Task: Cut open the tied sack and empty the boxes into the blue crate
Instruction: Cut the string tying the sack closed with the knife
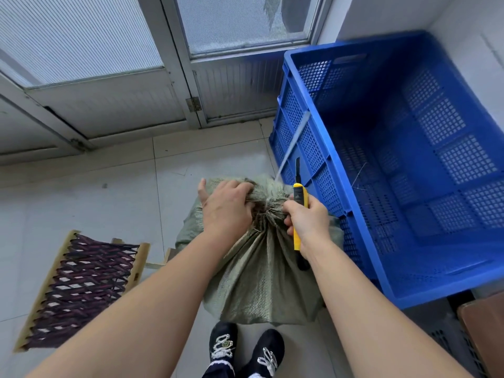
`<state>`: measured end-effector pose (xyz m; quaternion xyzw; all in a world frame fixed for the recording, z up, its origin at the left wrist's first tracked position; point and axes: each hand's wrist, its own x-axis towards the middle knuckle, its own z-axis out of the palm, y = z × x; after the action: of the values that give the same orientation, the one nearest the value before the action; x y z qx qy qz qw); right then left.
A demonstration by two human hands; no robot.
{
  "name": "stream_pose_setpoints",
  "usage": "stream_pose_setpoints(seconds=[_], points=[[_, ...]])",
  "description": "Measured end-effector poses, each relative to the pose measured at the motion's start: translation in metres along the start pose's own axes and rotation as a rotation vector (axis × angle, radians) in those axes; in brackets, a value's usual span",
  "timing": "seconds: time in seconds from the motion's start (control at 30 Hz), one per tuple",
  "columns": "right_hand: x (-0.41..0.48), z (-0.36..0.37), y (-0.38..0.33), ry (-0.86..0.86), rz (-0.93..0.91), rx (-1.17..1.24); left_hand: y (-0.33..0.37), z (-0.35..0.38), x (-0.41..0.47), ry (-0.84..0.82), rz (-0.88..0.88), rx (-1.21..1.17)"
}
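Observation:
A grey-green woven sack stands on the tiled floor, its neck bunched and tied at the top. My left hand grips the gathered cloth on the left of the knot. My right hand holds a yellow and black utility knife beside the knot, blade pointing away from me. A pale strip of tie string stretches up from the neck toward the crate. The blue crate stands just right of the sack, holding only a few stray fibres. No boxes are visible.
A small woven stool with a wooden frame sits on the floor at the left. Metal-framed doors close off the far side. My two black shoes stand just below the sack. A brown cardboard edge shows at the bottom right.

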<state>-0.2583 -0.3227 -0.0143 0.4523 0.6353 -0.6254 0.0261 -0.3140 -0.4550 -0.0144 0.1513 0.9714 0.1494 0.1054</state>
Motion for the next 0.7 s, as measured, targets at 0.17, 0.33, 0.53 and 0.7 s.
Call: stream_pose_setpoints(seconds=[0.17, 0.33, 0.53, 0.7], points=[[-0.002, 0.001, -0.002, -0.112, -0.097, -0.088, -0.001, 0.001, 0.002, -0.069, -0.009, -0.207], [-0.003, 0.005, 0.009, -0.202, -0.080, -0.102, -0.002, 0.004, 0.004, -0.150, -0.169, -0.583], [-0.005, 0.004, 0.021, -0.219, -0.061, -0.126, -0.014, 0.012, 0.007, -0.352, -0.373, -1.028], [-0.001, 0.006, 0.024, -0.168, 0.005, -0.151, 0.007, 0.002, 0.013, -0.188, -0.352, -0.872]])
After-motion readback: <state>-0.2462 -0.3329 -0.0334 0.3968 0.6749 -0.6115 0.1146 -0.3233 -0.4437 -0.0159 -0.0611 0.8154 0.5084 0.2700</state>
